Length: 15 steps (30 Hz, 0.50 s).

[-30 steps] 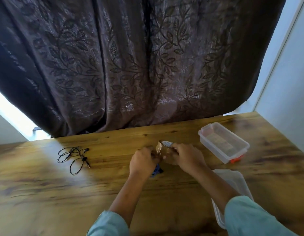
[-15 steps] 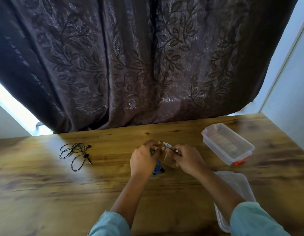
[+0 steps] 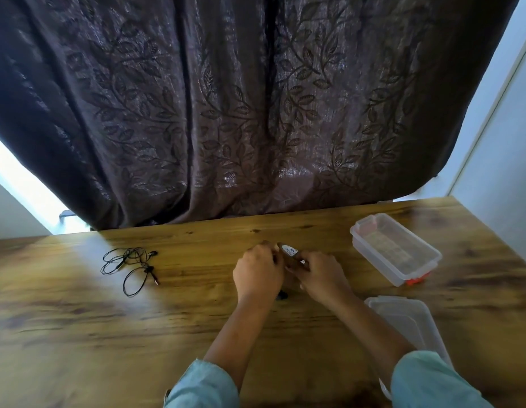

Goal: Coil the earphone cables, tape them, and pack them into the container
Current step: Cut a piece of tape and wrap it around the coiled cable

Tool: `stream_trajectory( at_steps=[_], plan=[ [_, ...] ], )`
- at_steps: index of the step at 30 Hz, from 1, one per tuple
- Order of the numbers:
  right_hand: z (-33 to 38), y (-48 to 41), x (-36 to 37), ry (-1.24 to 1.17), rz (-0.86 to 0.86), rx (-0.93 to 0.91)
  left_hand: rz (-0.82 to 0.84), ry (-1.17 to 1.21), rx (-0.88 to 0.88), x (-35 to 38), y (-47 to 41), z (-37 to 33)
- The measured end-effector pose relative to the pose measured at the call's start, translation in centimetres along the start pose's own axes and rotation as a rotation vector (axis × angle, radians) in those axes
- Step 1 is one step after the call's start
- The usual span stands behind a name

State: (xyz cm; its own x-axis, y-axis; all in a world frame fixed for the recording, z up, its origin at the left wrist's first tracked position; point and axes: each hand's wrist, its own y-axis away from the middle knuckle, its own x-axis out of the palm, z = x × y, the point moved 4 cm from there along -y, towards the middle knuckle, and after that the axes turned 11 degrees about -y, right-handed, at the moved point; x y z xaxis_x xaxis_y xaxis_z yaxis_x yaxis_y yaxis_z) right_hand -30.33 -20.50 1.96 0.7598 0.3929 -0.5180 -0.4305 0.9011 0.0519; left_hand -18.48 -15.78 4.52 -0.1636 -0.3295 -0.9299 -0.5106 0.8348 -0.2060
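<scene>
1. Fingers of right hand [image 3: 320,273] and left hand [image 3: 257,270]: curled round tape roll [image 3: 289,254], held between them. We judge they hunt tape end.
2. Earphones [image 3: 129,265]: loose, uncoiled, on counter [image 3: 197,319], well left of hands.
3. Container [image 3: 373,260]: open, right, near counter edge. Lid [image 3: 403,319] beside right forearm.
4. We note open counter between hands and earphones.

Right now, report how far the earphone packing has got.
Done: the container sits open, its lid off beside it. In hand: the left hand and right hand grip the tape roll. To do: the earphones lie loose and untaped on the table; none show in the container.
</scene>
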Motion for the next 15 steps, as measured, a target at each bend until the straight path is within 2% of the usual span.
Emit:
stream_trajectory(
  at_steps=[4,8,15],
  plan=[
    [0.0,-0.2,-0.8,-0.02,0.043,0.019,0.098,0.084,0.012,0.9,-1.0,1.1],
    [-0.5,-0.6,-1.7,-0.17,0.138,0.079,0.285,0.348,-0.004,1.4,-2.2,2.3],
    [-1.5,-0.7,-2.9,-0.248,0.288,0.139,0.411,0.327,0.135,1.1,-3.2,2.1]
  ],
)
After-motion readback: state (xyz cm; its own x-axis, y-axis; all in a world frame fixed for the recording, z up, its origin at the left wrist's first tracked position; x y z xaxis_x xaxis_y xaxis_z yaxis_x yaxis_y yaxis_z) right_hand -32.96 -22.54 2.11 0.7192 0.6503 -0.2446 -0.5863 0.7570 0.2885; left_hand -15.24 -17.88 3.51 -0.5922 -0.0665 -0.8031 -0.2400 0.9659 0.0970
